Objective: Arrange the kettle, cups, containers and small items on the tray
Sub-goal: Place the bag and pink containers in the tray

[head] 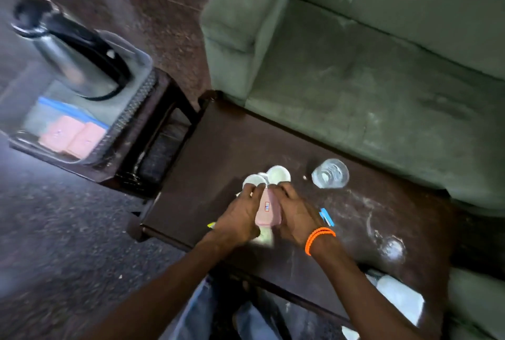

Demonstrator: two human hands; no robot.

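Both my hands meet over a pink packet (267,209) on the dark wooden table (207,164). My left hand (240,216) grips its left side, and my right hand (296,216) with orange wristbands grips the right. Two small white cups (278,174) lie just beyond my fingers. A clear glass (330,177) stands to their right. The steel kettle (73,58) with a black handle stands on the grey tray (128,110) at the left, with pink packets (72,137) in front of it. A blue sachet (326,216) lies beside my right wrist.
A green sofa (369,66) runs along the table's far side. The tray rests on a smaller dark stool (164,126) to the left of the table. A second clear glass (392,249) stands near the table's right end. A white object (399,296) lies at the lower right.
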